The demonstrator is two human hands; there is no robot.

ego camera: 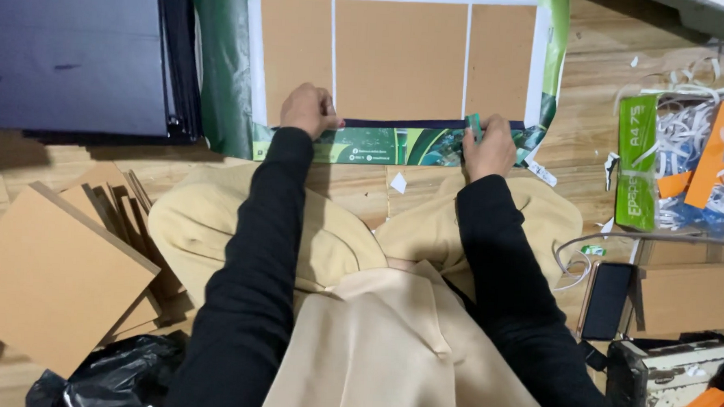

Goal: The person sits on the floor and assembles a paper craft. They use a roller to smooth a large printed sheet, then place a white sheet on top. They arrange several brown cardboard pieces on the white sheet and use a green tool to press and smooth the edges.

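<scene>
Head view: at centre frame on the wooden floor, the left hand (307,110) presses fist-closed on a dark strip (406,123) under three brown boards (398,60); the right hand (488,146) pinches its green-tipped end. Uneven pull could likely skew the strip or shift the boards.

A large printed green sheet (397,148) lies flat on the wooden floor with its white back side up, and three brown cardboard panels (399,59) lie on it side by side, with narrow white gaps between them. The lower edge of the sheet is folded up over the panels as a thin dark strip (402,123). At the right end of this strip sits a small green piece (474,125).
</scene>
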